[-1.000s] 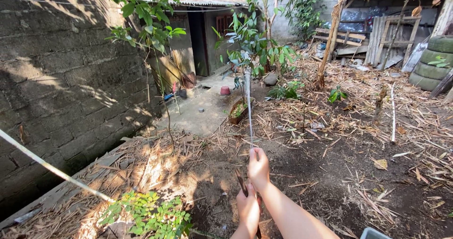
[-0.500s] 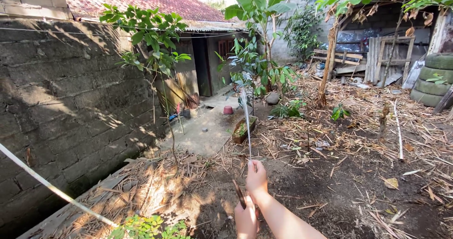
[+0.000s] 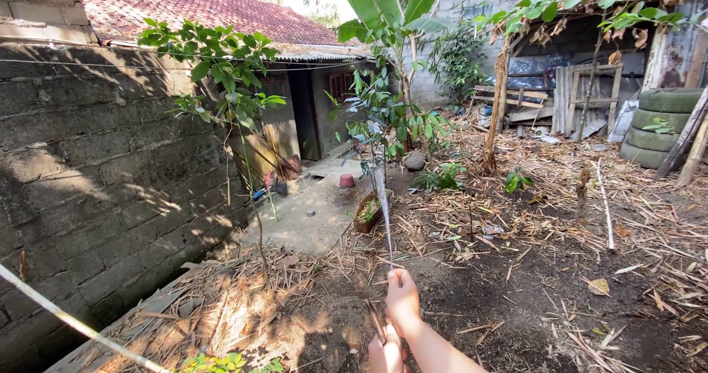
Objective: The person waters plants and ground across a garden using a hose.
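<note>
Right hand [image 3: 403, 298] is up front, its grip pinching the near end of a long thin pale strip [image 3: 384, 211] that runs straight out toward the small tree [image 3: 383, 115]. Left hand [image 3: 386, 354] sits just behind, at the frame's bottom edge, wrapped around a dark blade-like tool [image 3: 376, 321] angled against the strip. By the look of it, the strip is stretched taut with the tool at its base; whether any cut is made, I cannot tell.

both hands [image 3: 394, 321] on thin stick [image 3: 385, 218]
</note>
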